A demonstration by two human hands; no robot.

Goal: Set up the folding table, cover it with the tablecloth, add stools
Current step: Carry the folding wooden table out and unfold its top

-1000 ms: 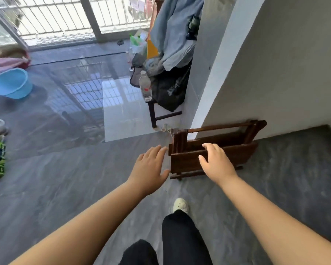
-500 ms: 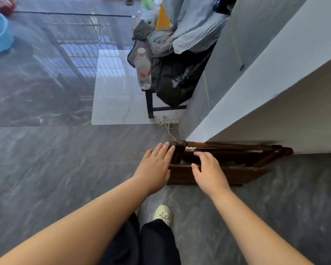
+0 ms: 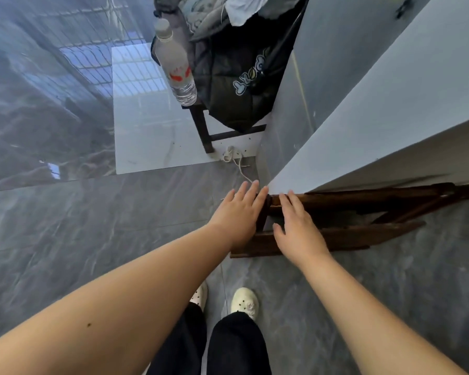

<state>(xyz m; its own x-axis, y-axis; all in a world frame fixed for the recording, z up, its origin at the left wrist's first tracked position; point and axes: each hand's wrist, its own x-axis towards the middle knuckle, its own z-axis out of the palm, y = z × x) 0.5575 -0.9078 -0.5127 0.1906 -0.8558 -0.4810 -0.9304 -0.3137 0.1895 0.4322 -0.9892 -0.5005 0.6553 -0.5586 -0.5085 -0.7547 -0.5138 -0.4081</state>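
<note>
A folded dark brown wooden table (image 3: 363,226) stands on its edge on the grey floor, leaning against the white wall. My left hand (image 3: 238,215) is flat against its left end with fingers stretched out and apart. My right hand (image 3: 298,228) lies over the upper left part of the folded frame, fingers spread, not closed around it. No tablecloth or folded stool is in sight.
A dark stool or chair (image 3: 203,131) behind the wall corner (image 3: 336,147) carries a water bottle (image 3: 175,63), a black jacket (image 3: 238,85) and other clothes. A white cable (image 3: 238,165) lies on the floor near the corner. My feet (image 3: 245,303) stand just before the table.
I have stepped closer and the view has tipped down. Both hands moved forward onto the left end of the folded table; the right hand's fingers went from curled to spread.
</note>
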